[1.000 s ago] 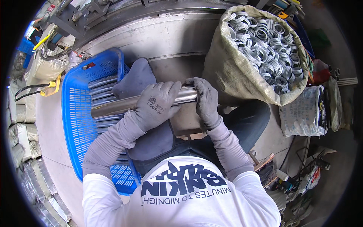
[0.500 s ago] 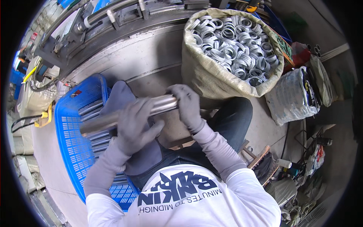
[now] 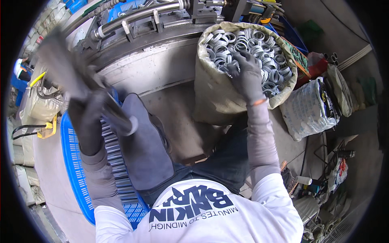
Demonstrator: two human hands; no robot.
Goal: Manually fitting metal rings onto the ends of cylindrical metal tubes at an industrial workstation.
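Observation:
My left hand, in a dark grey glove, is closed around a metal tube held tilted above the blue basket. The tube's far part is smeared by motion; a pale ring-like edge shows at its near end. My gloved right hand lies over the grey metal rings in a woven sack. Its fingers are apart, and the tips reach down among the rings; I cannot see any ring gripped. More metal tubes lie side by side in the basket.
A grey pad covers my left thigh. Beyond it runs a metal machine bench with a long bar. Right of the sack stands a plastic-wrapped bundle. A yellow bracket with black cables sits left of the basket.
My right hand has let go of the tube and moved right and away onto the rings. My left hand has swung the tube left, tilting it more steeply.

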